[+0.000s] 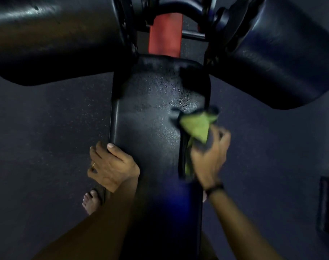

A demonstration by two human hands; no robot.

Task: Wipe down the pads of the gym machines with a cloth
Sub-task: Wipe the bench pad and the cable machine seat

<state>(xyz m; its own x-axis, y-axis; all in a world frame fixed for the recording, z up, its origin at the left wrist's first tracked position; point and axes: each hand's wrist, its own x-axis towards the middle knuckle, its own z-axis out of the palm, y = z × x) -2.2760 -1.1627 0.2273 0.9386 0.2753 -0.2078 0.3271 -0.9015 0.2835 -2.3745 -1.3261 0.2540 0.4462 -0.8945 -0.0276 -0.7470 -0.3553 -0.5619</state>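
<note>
Dim light, dark speckled rubber floor (pixel 47 128), red frame post (pixel 165 34) beyond.

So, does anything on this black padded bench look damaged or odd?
Only droplets on the black padded bench beyond the green cloth in the right hand: probably unwiped spray. No tears show.

No text, label, brand or number can be read anywhere — not on the pads, frame or cloth.
</note>
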